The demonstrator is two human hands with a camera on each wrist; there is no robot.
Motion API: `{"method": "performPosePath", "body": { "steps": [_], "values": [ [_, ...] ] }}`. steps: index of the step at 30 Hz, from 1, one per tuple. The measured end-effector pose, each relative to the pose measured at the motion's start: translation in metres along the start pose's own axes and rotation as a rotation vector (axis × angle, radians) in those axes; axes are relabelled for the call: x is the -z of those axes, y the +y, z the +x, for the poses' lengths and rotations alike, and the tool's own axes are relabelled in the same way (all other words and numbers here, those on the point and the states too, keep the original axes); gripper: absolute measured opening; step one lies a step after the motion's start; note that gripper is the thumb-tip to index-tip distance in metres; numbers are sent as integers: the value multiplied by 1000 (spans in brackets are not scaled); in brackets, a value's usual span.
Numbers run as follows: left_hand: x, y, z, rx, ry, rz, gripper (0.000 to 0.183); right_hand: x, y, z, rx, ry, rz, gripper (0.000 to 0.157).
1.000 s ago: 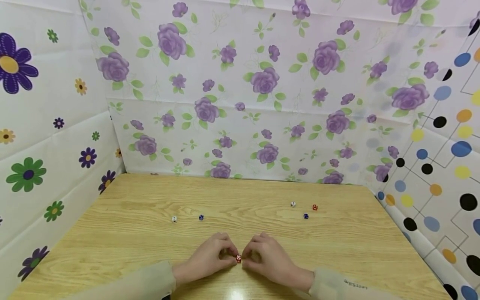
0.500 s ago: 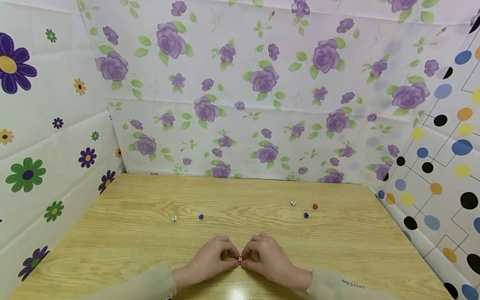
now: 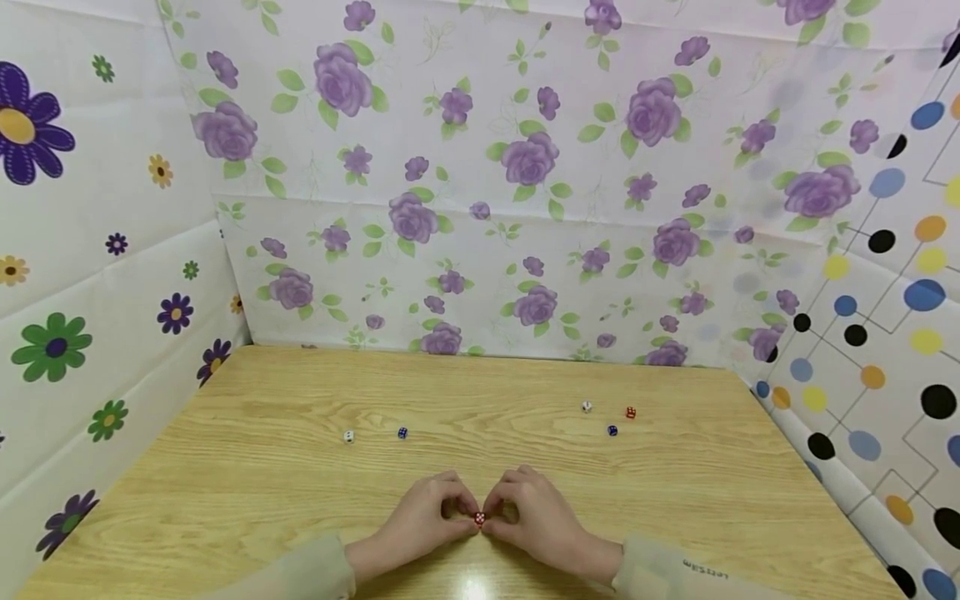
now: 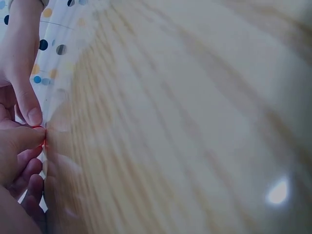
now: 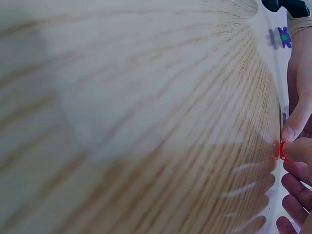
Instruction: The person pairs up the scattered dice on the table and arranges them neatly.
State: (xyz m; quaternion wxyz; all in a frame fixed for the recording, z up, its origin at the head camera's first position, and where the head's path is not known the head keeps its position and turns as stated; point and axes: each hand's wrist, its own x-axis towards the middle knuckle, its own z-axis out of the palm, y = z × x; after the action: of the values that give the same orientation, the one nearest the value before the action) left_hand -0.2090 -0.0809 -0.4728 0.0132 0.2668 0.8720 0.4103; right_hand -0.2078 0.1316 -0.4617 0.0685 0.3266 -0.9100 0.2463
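Observation:
At the near middle of the table, a red die (image 3: 480, 518) with white pips sits between the fingertips of both hands. My left hand (image 3: 420, 518) pinches it from the left, thumb and forefinger meeting at the die. From the other side, my right hand (image 3: 542, 521) holds it the same way. In the left wrist view only a sliver of red shows beside the thumbs. The right wrist view shows the red die (image 5: 282, 151) low over the tabletop, partly covered by the thumbs.
A white die (image 3: 348, 437) and a blue die (image 3: 402, 433) lie farther back on the left of the wooden table (image 3: 480, 387). Back right are another white die (image 3: 587, 407), a blue die (image 3: 612, 431) and a red die (image 3: 631, 412). Patterned sheets (image 3: 480, 167) enclose the table.
The red die has shifted slightly right, and the small gap between it and my right fingertips has closed. The dice farther back stay where they were.

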Motion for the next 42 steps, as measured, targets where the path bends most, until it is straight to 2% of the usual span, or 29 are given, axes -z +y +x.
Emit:
{"method": "performPosePath", "body": {
  "steps": [6,12,15,20,24,29,32,36,42],
  "values": [
    [1,0,1,1,-8,12,13,0,0,0,2,6,9,9],
    [2,-1,0,-5,-4,11,13,7,6,1,0,-73,91,7],
    [2,-1,0,-11,-2,8,14,16,12,5,29,-90,63,9],
    [2,-2,1,-26,-10,16,14,38,26,16,92,-38,-30,8],
    [1,-2,2,-36,-11,29,14,59,45,24,111,34,-54,8],
    [0,-1,2,-35,-14,28,13,86,81,25,92,122,-22,12],
    [1,0,2,-30,-15,29,13,100,104,24,57,159,-23,15],
    [1,0,0,-28,-11,38,13,115,127,20,-31,174,-55,18],
    [0,0,0,-27,-9,43,14,124,159,13,-132,205,-55,21]
  ]
}}
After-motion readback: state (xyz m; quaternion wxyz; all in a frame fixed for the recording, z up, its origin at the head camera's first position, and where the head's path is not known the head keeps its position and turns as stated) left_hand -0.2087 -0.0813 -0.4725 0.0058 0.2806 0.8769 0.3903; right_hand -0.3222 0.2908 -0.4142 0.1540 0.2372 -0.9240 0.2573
